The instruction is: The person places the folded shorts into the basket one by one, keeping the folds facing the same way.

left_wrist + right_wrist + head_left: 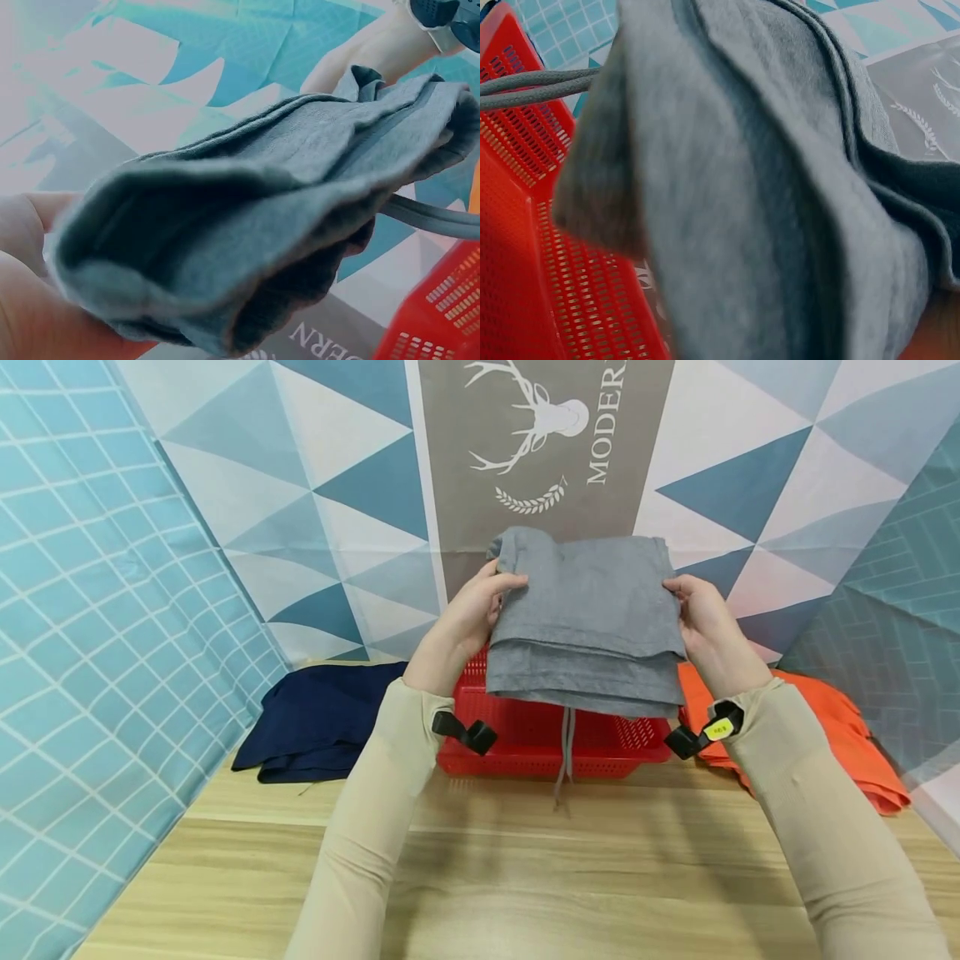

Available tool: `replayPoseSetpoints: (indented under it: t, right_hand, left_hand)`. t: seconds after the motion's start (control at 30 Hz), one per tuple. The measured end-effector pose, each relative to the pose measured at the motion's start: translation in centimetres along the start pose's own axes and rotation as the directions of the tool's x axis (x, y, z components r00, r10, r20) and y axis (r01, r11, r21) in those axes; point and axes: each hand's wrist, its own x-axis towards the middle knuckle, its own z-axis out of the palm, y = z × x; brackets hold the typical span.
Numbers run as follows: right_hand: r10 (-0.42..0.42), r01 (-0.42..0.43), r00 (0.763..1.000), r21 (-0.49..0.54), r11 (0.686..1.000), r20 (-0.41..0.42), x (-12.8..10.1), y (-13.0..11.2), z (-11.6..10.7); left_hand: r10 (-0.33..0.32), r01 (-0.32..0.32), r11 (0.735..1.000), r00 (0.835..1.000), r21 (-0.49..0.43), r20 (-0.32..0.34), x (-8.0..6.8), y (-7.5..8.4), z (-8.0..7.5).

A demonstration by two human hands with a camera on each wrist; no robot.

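A folded grey garment (588, 618) hangs in the air above a red plastic basket (525, 739). My left hand (471, 610) grips its left edge, thumb on top. My right hand (701, 614) grips its right edge the same way. A grey drawstring (566, 752) dangles from the garment down in front of the basket. In the left wrist view the folded grey layers (255, 225) fill the frame, with the basket (439, 315) at the lower right. The right wrist view shows the grey cloth (765, 187) close up over the basket's mesh (547, 247).
A dark navy garment (322, 718) lies on the wooden table (487, 877) left of the basket. An orange garment (847, 735) lies to the right. Patterned blue and white cloth walls close in the back and both sides.
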Motion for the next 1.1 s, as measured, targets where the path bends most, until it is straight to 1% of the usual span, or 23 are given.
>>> replayPoseSetpoints:
  t: [0.07,0.23,0.3,0.43,0.53,0.67,0.77,0.87,1.0,1.1]
  right_hand:
    - [-0.02,0.02,1.0,-0.008,1.0,0.004,0.3,-0.2,0.5]
    - [-0.071,0.072,0.997,-0.08,0.994,0.008,1.1,-0.7,1.6]
    - [-0.103,0.103,0.995,-0.1,0.99,0.004,1.5,-0.9,2.1]
    - [-0.16,0.16,0.987,-0.106,0.981,0.005,2.1,-1.3,3.1]
    - [-0.22,0.222,0.975,-0.11,0.969,0.03,2.6,-1.8,3.8]
    - [-0.314,0.321,0.946,-0.11,0.941,0.079,3.2,-2.3,4.6]
    - [-0.361,0.373,0.926,-0.119,0.92,0.114,3.5,-2.5,5.0]
    - [-0.359,0.381,0.921,-0.16,0.911,0.152,3.6,-2.3,5.0]
    - [-0.321,0.359,0.93,-0.253,0.898,0.179,3.6,-1.5,4.4]
    - [-0.297,0.341,0.937,-0.296,0.892,0.186,3.7,-0.7,3.8]
  left_hand:
    - [0.02,-0.02,1.0,1.0,0.012,-0.004,0.1,0.3,-0.1]
    - [0.05,-0.048,0.998,0.998,0.049,-0.035,0.5,1.0,-0.2]
    - [0.068,-0.066,0.996,0.997,0.054,-0.033,0.8,1.3,-0.1]
    - [0.114,-0.113,0.993,0.993,0.037,-0.022,1.2,1.9,-0.2]
    - [0.155,-0.155,0.988,0.988,0.028,-0.017,1.5,2.5,-0.2]
    - [0.212,-0.212,0.977,0.977,0.023,-0.001,1.7,3.1,-0.3]
    - [0.232,-0.232,0.973,0.973,0.02,0.003,1.7,3.2,-0.4]
    - [0.23,-0.23,0.973,0.973,0.022,-0.001,1.8,2.8,-0.8]
    - [0.216,-0.216,0.976,0.976,0.022,-0.006,2.0,1.9,-1.3]
    - [0.19,-0.19,0.982,0.982,0.023,-0.008,2.0,1.1,-1.7]
